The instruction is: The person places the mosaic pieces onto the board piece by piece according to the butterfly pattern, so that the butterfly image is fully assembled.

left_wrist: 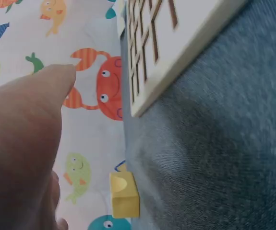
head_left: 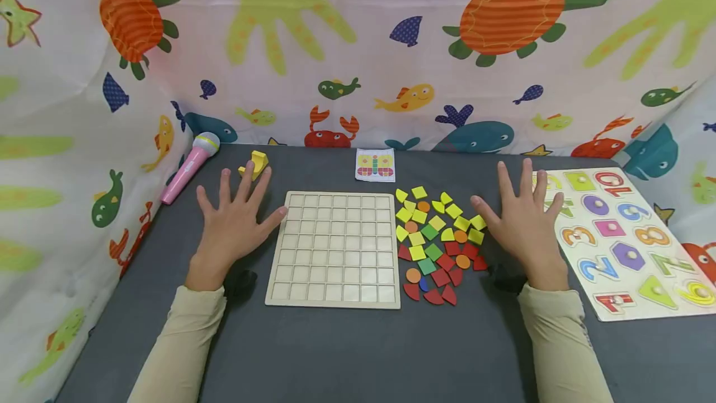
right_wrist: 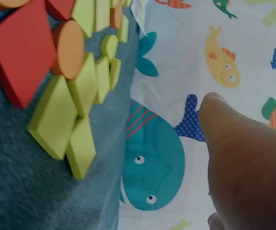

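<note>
My left hand (head_left: 232, 229) is spread with straight fingers beside the left edge of a pale wooden grid board (head_left: 332, 250), its thumb tip near the rim. Just beyond its fingertips sits a small yellow block (head_left: 258, 163), which the left wrist view shows with a scooped hollow. On the other side, my right hand (head_left: 524, 229) is spread too and holds nothing. Between the board and that hand lie several loose tiles (head_left: 433, 251): yellow, green, red and orange pieces, plus a blue one (head_left: 424, 283). The right thumb points toward the yellow tiles (right_wrist: 56, 117).
A number-and-shape puzzle board (head_left: 632, 241) lies at the right, partly under the right fingers in this view. Behind the grid board is a small pattern card (head_left: 375, 165). A pink toy microphone (head_left: 191, 166) lies at the far left, by the printed curtain (head_left: 358, 36).
</note>
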`<state>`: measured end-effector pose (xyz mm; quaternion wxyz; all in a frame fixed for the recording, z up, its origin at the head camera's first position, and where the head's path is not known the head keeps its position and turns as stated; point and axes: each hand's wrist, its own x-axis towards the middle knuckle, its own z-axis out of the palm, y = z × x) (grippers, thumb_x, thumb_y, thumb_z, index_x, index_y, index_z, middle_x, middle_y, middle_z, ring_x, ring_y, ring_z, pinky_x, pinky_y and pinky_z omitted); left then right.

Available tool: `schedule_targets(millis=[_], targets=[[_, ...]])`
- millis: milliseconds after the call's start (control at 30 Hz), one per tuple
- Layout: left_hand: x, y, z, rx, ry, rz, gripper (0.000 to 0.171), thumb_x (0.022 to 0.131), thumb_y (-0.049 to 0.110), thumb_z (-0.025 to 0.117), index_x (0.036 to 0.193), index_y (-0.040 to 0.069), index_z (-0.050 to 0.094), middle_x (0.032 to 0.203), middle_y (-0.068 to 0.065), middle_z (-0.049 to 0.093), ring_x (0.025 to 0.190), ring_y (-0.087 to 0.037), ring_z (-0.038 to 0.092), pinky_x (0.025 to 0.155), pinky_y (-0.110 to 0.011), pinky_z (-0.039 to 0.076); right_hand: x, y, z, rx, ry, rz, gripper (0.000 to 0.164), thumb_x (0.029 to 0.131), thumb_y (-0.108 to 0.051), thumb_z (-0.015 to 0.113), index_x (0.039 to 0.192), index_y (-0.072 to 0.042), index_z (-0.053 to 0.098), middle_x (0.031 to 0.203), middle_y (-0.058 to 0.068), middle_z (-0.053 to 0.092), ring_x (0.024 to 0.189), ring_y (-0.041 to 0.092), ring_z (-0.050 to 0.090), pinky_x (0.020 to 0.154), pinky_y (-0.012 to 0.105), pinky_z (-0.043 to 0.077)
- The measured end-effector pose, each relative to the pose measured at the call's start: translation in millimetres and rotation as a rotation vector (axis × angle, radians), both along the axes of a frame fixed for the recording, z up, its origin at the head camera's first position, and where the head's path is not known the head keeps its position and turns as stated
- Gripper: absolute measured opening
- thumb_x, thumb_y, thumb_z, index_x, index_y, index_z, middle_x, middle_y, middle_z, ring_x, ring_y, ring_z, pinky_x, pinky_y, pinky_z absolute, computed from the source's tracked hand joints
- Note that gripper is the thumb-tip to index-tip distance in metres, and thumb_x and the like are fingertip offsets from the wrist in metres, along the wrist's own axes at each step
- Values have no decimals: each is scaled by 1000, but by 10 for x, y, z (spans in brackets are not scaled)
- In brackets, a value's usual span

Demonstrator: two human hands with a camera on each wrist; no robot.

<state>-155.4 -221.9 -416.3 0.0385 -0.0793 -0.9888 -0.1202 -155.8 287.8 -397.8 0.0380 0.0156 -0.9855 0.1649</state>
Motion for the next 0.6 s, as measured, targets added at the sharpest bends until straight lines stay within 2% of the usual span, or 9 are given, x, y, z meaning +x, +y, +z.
schedule_targets(millis=[100,233,433,600], targets=[[51,-52,65,34,1,-25,91,104,68,51,174,25,12,180,-8,-5,161,-50,-9,113,-81,-15,-29,-5,30,-39,-4,24,95,107,-65,47,172,-11,4,173,27,-21,156,56,-19,111,84,-12],[65,3,65,100,-18,-83,92,103,66,56,174,27,13,180,-5,-3,162,-46,-8,115,-82,-10,23,149,103,-68,-17,20,95,108,-62,46,171,-9,1,172,27,-25,155,58,-19,112,84,-11],[249,-109,80,109,-69,-120,94,100,58,67,174,28,17,180,-5,5,162,-46,-5,116,-81,-7,23,168,139,-112,-47,30,94,109,-59,48,172,-10,-2,172,23,-28,155,57,-20,114,82,-10],[392,-180,102,114,-113,-166,91,100,53,71,173,27,22,180,-4,10,161,-48,2,117,-81,-2,22,159,157,-136,-70,53,93,109,-56,50,172,-11,-2,172,21,-30,155,57,-18,113,85,2]])
